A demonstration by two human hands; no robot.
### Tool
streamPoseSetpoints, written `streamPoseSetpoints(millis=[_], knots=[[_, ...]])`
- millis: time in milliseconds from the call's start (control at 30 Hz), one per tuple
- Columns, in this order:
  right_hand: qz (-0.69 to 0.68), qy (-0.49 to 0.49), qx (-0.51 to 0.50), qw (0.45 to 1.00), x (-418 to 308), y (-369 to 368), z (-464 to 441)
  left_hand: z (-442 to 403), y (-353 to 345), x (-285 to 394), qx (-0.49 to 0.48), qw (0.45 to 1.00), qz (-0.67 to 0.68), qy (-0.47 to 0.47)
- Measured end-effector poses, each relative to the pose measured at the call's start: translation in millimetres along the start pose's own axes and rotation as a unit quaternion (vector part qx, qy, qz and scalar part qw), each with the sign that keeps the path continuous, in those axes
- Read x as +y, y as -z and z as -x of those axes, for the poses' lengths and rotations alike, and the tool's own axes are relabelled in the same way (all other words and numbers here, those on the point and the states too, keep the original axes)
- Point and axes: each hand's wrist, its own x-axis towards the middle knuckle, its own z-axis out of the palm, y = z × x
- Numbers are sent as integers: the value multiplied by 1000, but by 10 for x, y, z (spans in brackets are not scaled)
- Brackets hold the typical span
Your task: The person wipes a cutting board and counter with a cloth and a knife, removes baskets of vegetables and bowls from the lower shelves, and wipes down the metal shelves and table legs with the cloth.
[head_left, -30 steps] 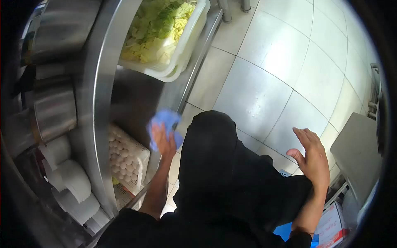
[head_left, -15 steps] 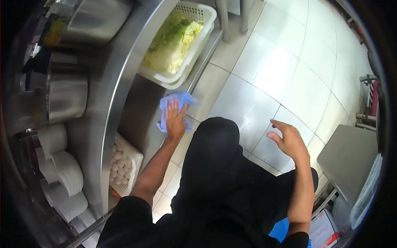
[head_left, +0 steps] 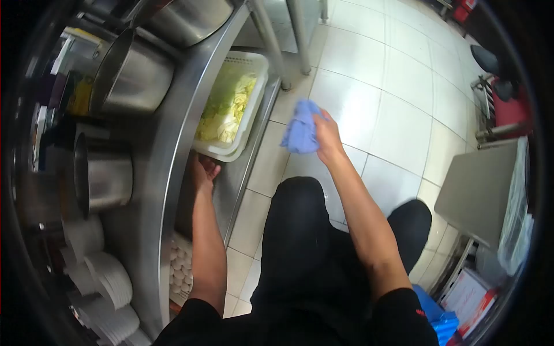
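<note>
The right hand (head_left: 328,135) is closed around a blue cloth (head_left: 300,128), beyond the long outer edge of the lower shelf (head_left: 234,184). The left hand (head_left: 206,170), half curled, is at the near end of the white basket (head_left: 258,86), toward the shelf's far corner; if it grips, I cannot tell. The work seems unfinished; how much is wiped is not clear. The carton (head_left: 466,294) has no readable writing.

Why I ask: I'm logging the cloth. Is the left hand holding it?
No: the right hand grips the blue cloth; the left hand is beside the white basket.
</note>
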Motion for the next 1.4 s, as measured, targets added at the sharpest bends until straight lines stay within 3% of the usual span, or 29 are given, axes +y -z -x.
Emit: streamPoseSetpoints(millis=[33,100,167,200,233,267,433,633,867,900,967,1033,1067,1100,1133,1200,1267,1333,1367,1400], knots=[[84,49,3,995,-81,-137,39,-376,86,29,-233,971,25,-38],[163,62,50,983,-230,-353,110,-408,-5,73,-462,884,48,-60],[241,74,91,963,-256,-399,25,19,-305,190,-159,985,20,-63],[229,65,123,964,-234,-368,-82,-316,-229,29,-203,977,29,-62],[219,53,153,962,-218,-300,-151,-86,-340,66,-120,989,33,-81],[221,55,159,961,-254,-219,-169,-63,-356,49,-105,990,36,-85],[172,18,145,974,-258,272,-446,-42,-342,55,-114,989,31,-90],[193,26,105,975,48,86,-824,560,395,-165,-36,995,1,-93],[307,135,-184,924,520,-680,-922,1207,1059,-261,78,993,-35,-86],[401,252,-197,858,574,-803,-837,1263,1096,-278,91,991,-38,-85],[478,355,-224,772,855,-945,-704,1312,1093,-318,111,990,-40,-79],[631,316,-319,633,1297,-945,-527,1406,1127,-347,123,988,-47,-76],[590,380,-316,639,1765,-784,-458,1436,1136,-377,130,988,-46,-75],[587,375,-328,638,1928,-728,-499,1468,1146,-393,134,987,-48,-73],[542,432,-417,587,2064,-726,-617,1466,1135,-403,137,987,-52,-70],[566,474,-476,477,2069,-785,-1006,1474,1126,-422,148,985,-59,-69],[604,555,-421,387,2141,-828,-1683,1471,1098,-435,154,984,-66,-62],[658,649,-190,331,2171,-978,-2234,1476,1084,-436,164,983,-66,-57],[554,546,-164,606,2183,-1040,-2216,1472,1077,-423,166,982,-67,-56],[492,466,-147,720,2164,-1071,-2048,1457,1084,-421,166,982,-68,-56]])
